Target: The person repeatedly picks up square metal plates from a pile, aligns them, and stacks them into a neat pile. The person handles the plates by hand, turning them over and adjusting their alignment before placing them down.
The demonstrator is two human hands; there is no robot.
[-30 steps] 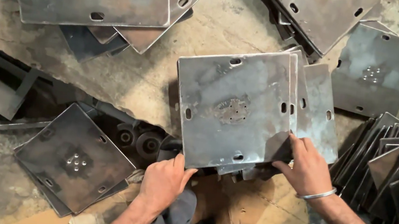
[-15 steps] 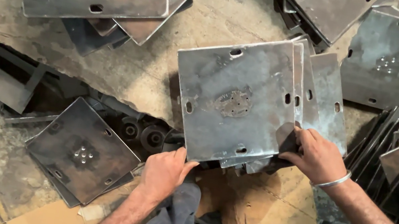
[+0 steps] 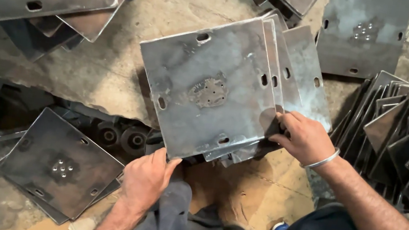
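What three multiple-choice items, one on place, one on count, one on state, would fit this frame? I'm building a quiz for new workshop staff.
1. Where is the right hand?
A. on the right edge of the fanned plate stack
B. on the upright plates at the far right
C. on the floor

2. How many small holes cluster in the middle of the dark plate at lower left?
A. two
B. five
C. nine

3. How does the top plate of the held stack lie?
A. flat side up, turned askew
B. on edge
C. rolled

Key: 1 A, the fingers grip that edge; 2 B, five dots show; 3 A, its face shows, while the left hand holds the near corner.
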